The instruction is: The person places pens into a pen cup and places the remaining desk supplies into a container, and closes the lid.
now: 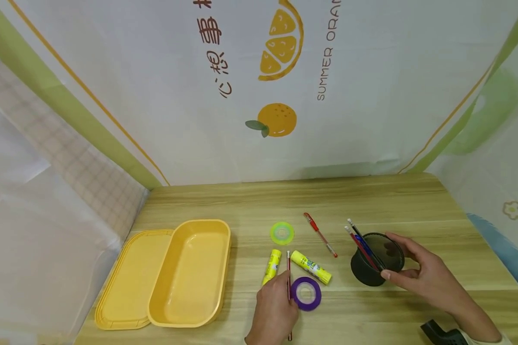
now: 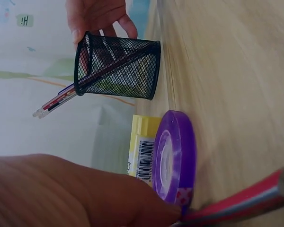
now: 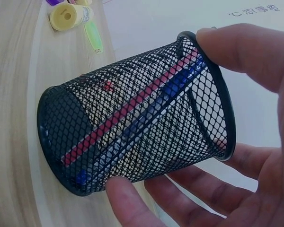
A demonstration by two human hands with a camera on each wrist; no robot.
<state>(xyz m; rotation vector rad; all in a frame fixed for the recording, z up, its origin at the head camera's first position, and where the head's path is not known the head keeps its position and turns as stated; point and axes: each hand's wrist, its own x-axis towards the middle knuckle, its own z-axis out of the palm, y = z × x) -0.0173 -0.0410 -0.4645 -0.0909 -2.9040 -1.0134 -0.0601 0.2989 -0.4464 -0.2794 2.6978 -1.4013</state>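
My left hand (image 1: 273, 306) pinches a red-and-dark striped pencil (image 1: 288, 275) low over the table, its pointless end showing in the left wrist view. Right beside it lie a purple tape roll (image 1: 306, 306) and two yellow glue sticks (image 1: 311, 267). On the right, my right hand (image 1: 423, 268) holds a black mesh pen holder (image 1: 369, 275) by the rim, thumb on the near side and fingers around the far side. Inside the holder lean a red pencil (image 3: 132, 106), a dark pencil and a blue pen (image 3: 177, 82).
A red pen (image 1: 320, 235) and a green tape roll (image 1: 282, 233) lie farther back on the wooden table. At the left, a yellow box (image 1: 224, 268) overlaps its yellow lid (image 1: 129, 282). A printed white cloth (image 1: 349, 134) hangs behind the table.
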